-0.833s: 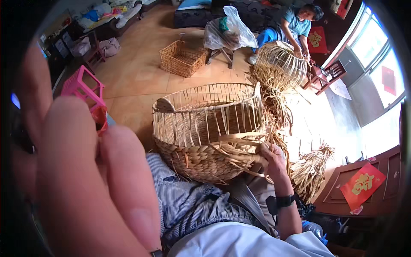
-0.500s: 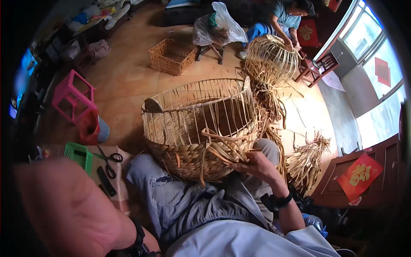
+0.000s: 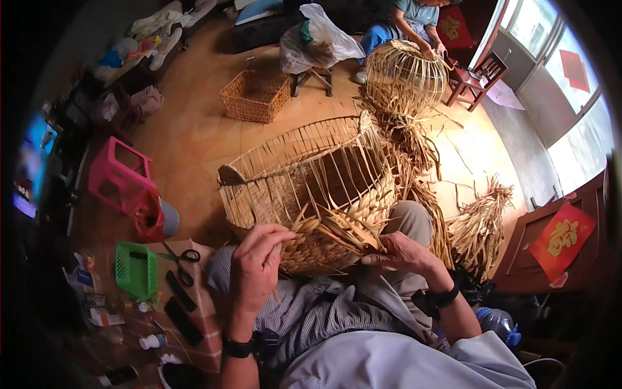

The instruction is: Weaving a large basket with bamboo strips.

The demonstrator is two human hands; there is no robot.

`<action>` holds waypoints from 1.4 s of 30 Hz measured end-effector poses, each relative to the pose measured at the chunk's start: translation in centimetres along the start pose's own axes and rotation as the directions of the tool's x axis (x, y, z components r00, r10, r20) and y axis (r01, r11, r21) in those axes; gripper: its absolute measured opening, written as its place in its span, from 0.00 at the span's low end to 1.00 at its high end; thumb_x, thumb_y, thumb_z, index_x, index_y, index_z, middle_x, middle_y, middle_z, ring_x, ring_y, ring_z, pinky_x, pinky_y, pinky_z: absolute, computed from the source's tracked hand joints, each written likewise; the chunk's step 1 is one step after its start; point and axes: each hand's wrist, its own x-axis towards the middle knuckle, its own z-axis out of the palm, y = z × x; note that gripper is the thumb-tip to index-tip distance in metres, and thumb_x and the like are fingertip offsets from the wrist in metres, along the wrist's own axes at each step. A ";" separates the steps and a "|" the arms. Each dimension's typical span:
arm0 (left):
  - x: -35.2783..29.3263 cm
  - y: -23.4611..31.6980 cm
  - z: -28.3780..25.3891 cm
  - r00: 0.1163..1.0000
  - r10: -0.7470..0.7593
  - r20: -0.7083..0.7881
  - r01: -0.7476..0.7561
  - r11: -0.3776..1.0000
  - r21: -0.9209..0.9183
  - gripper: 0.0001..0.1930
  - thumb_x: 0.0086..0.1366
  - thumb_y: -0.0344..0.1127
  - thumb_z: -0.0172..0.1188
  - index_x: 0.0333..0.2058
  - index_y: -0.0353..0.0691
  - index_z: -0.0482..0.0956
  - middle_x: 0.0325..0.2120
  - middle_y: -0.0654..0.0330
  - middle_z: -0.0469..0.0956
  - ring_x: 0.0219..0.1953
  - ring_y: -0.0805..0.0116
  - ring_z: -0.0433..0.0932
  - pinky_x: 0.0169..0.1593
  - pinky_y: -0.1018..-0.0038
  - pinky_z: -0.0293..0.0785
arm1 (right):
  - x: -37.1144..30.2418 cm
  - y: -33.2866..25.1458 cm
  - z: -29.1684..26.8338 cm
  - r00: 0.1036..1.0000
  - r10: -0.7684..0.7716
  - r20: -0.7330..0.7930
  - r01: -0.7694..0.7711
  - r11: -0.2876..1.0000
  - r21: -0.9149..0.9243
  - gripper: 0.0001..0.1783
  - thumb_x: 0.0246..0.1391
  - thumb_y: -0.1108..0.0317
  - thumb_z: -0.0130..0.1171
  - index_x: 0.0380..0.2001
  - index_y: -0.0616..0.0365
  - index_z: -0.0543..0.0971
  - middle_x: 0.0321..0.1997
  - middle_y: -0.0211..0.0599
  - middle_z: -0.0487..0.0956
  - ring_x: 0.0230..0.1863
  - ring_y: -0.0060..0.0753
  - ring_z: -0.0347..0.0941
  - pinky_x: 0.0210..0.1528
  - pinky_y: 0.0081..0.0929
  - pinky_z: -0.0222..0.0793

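1. The person's left hand (image 3: 256, 266) was curled against the near wall of the half-woven basket (image 3: 311, 188), its fingers pinching loose flat straw strips (image 3: 337, 230) at the woven edge.
2. The right hand (image 3: 403, 253) pressed on the same bundle of strips from the basket's right side, fingers bent and gripping their ends; a dark band sat on each wrist.
3. The basket rested tilted on the person's lap, over striped trousers. Its lower part was thick braided weave; above that, bare upright stakes ran to a thin rim.
4. The floor (image 3: 194, 129) around the basket was smooth orange-brown tile, sunlit to the basket's right.
5. Left of the basket stood a pink plastic stool (image 3: 120, 175); nearer the person lay a green plastic tray (image 3: 136, 269) and scissors (image 3: 183, 259).
6. Beyond the basket sat a small square wicker basket (image 3: 254, 96) and a second unfinished round basket (image 3: 405, 78), which another seated person was working.
7. Loose straw (image 3: 476, 227) lay heaped right of the basket.
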 end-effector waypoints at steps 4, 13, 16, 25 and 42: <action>-1.3 -2.3 -0.5 0.970 -0.167 -0.177 0.171 0.985 0.013 0.09 0.65 0.17 0.55 0.40 0.33 0.82 0.42 0.54 0.80 0.44 0.61 0.81 0.49 0.70 0.78 | -1.2 -2.0 -0.6 0.999 0.046 0.014 -0.047 0.885 0.463 0.22 0.69 0.52 0.59 0.35 0.63 0.81 0.27 0.33 0.85 0.29 0.27 0.81 0.36 0.25 0.76; -0.7 -1.3 2.3 0.995 -0.043 -0.092 0.053 0.992 0.112 0.12 0.63 0.17 0.54 0.41 0.34 0.83 0.40 0.53 0.83 0.46 0.59 0.82 0.52 0.68 0.76 | -1.7 6.6 -5.6 0.570 0.308 -0.762 0.728 0.241 0.642 0.11 0.72 0.58 0.54 0.49 0.50 0.79 0.34 0.18 0.79 0.15 0.09 0.54 0.18 0.10 0.50; 0.4 -1.6 5.2 0.999 0.036 -0.006 -0.034 0.985 0.171 0.14 0.63 0.17 0.56 0.45 0.35 0.84 0.44 0.53 0.83 0.49 0.56 0.82 0.54 0.65 0.77 | -3.6 10.4 -6.8 0.453 0.384 -0.805 0.821 0.172 0.544 0.14 0.71 0.60 0.56 0.54 0.52 0.78 0.36 0.20 0.79 0.16 0.09 0.59 0.18 0.12 0.53; 1.2 -3.9 7.6 0.996 0.092 -0.017 -0.084 0.955 0.284 0.17 0.61 0.21 0.63 0.48 0.40 0.85 0.40 0.54 0.82 0.44 0.52 0.80 0.48 0.63 0.77 | -10.4 9.4 -6.1 0.534 0.564 -0.630 -0.725 0.689 0.002 0.25 0.68 0.52 0.58 0.29 0.65 0.84 0.21 0.32 0.79 0.23 0.18 0.69 0.27 0.30 0.67; 4.3 -3.7 6.0 0.954 -0.084 0.287 0.070 0.996 0.059 0.10 0.64 0.28 0.63 0.44 0.37 0.84 0.37 0.51 0.83 0.40 0.51 0.82 0.46 0.64 0.77 | 3.1 -2.2 5.3 0.900 -0.329 -0.286 0.138 0.837 -0.529 0.10 0.62 0.65 0.59 0.34 0.60 0.72 0.21 0.47 0.75 0.23 0.56 0.76 0.24 0.49 0.66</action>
